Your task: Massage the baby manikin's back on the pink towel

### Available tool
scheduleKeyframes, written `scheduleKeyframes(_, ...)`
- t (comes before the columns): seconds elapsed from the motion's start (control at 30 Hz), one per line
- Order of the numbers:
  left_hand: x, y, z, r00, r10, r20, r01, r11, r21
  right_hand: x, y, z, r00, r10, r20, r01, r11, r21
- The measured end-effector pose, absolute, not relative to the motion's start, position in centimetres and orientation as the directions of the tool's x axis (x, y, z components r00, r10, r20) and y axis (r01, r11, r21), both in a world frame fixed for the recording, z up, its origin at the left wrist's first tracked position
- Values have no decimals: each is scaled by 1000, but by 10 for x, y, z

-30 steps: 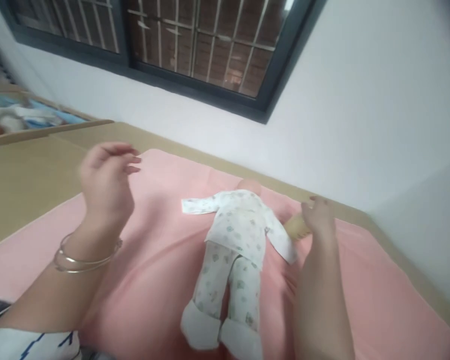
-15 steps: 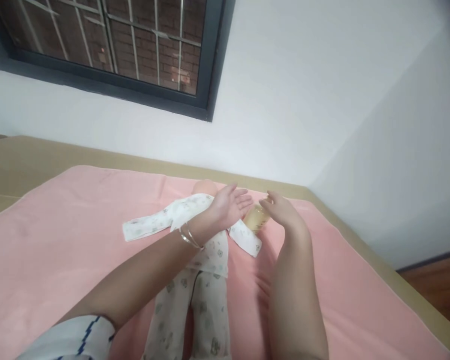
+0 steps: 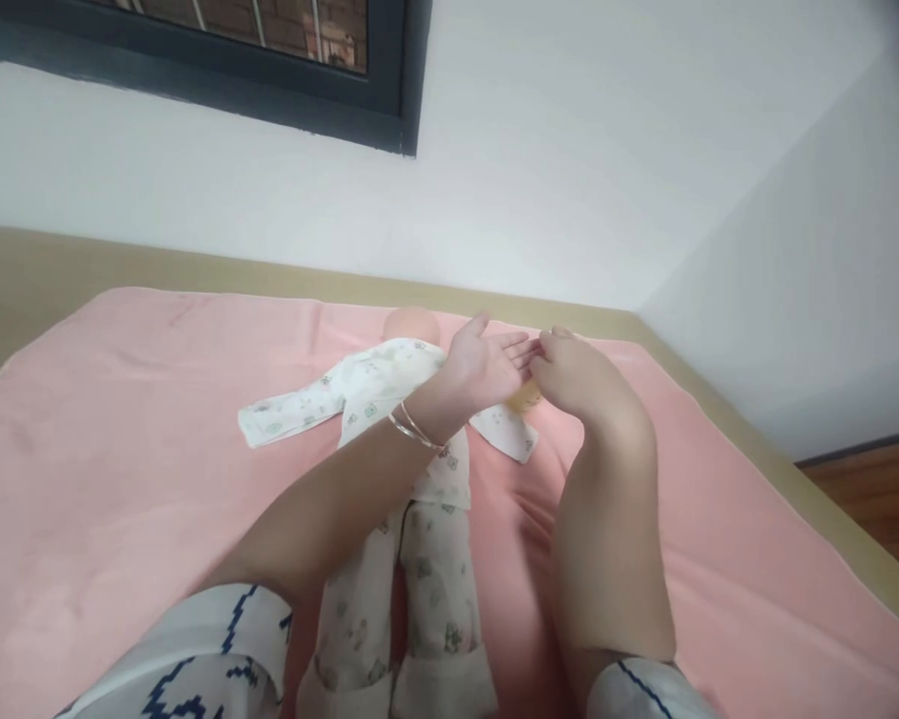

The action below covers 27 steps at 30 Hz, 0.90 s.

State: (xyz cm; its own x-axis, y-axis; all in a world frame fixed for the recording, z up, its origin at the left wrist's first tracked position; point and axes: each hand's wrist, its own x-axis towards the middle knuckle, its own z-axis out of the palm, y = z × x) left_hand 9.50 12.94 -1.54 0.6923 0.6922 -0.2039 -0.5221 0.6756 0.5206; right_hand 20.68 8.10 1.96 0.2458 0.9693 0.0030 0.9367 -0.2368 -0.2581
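My left hand (image 3: 488,367) is palm up with its fingers spread, above the far right side of a doll's patterned white top (image 3: 394,369). Its fingertips meet the curled fingers of my right hand (image 3: 575,374); whether the right fingers grip anything is hidden from this side. Behind and below the hands lies a bottle of yellow liquid (image 3: 525,398), mostly covered by them. The doll lies on its back, its bald head (image 3: 412,326) at the far end and its sleeves spread out. White patterned trousers (image 3: 439,589) stretch toward me.
A pink sheet (image 3: 157,429) with some wrinkles covers the tan padded surface (image 3: 45,260). Beyond it stands a white wall (image 3: 539,160) with a dark-framed barred window (image 3: 390,90). Brown wood flooring (image 3: 876,499) shows at the right.
My left hand has moved right until its fingertips reach my right hand. The right fingers have curled in, and the bottle is more hidden. The view has tilted downward.
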Motion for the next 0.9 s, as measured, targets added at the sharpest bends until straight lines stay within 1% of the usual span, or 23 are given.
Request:
scheduleKeyframes(0.07,84,122,-15,692,690,-211,-504,672,543,207,82,17,272,962,28,924,-253,-288)
scheduleKeyframes(0.17,58,106,-11,678,701,-222,-465,643,609,206,80,14,281,958,65,911,-245,-332)
scheduleKeyframes(0.23,38,95,-6,672,711,-209,-439,609,661,201,77,15,283,958,51,914,-253,-316)
scheduleKeyframes(0.3,17,86,0,655,734,-181,-429,558,710,192,71,18,299,954,27,921,-281,-270)
scheduleKeyframes(0.37,-1,78,8,602,778,-178,-427,502,752,178,64,22,286,958,21,927,-271,-259)
scheduleKeyframes(0.43,-13,69,19,511,835,-203,-421,449,788,160,57,24,205,975,90,924,-162,-348)
scheduleKeyframes(0.5,-21,58,33,427,876,-225,-415,411,812,136,47,21,75,966,246,881,52,-471)
scheduleKeyframes(0.53,-24,50,40,407,883,-233,-412,405,816,123,41,17,7,938,347,844,180,-505)
scheduleKeyframes(0.57,-27,43,47,398,887,-233,-416,401,816,110,34,12,-56,894,444,809,302,-505)
scheduleKeyframes(0.6,-31,36,53,393,893,-221,-427,390,816,96,26,6,-119,842,526,776,409,-479)
scheduleKeyframes(0.67,-41,24,62,376,912,-162,-454,334,826,69,5,-7,-210,692,691,721,587,-369)
scheduleKeyframes(0.7,-47,20,65,369,921,-127,-460,299,836,58,-6,-13,-256,620,742,694,652,-305)
scheduleKeyframes(0.77,-58,17,65,365,930,-50,-453,224,863,43,-26,-19,-350,489,799,633,752,-183)
scheduleKeyframes(0.8,-60,17,62,355,935,-17,-446,185,876,38,-34,-20,-385,456,802,601,784,-156)
scheduleKeyframes(0.83,-60,18,57,314,949,23,-445,125,887,36,-39,-20,-414,445,794,575,804,-151)
scheduleKeyframes(0.9,-50,17,42,179,969,171,-411,-84,908,39,-43,-17,-409,470,783,543,814,-205)
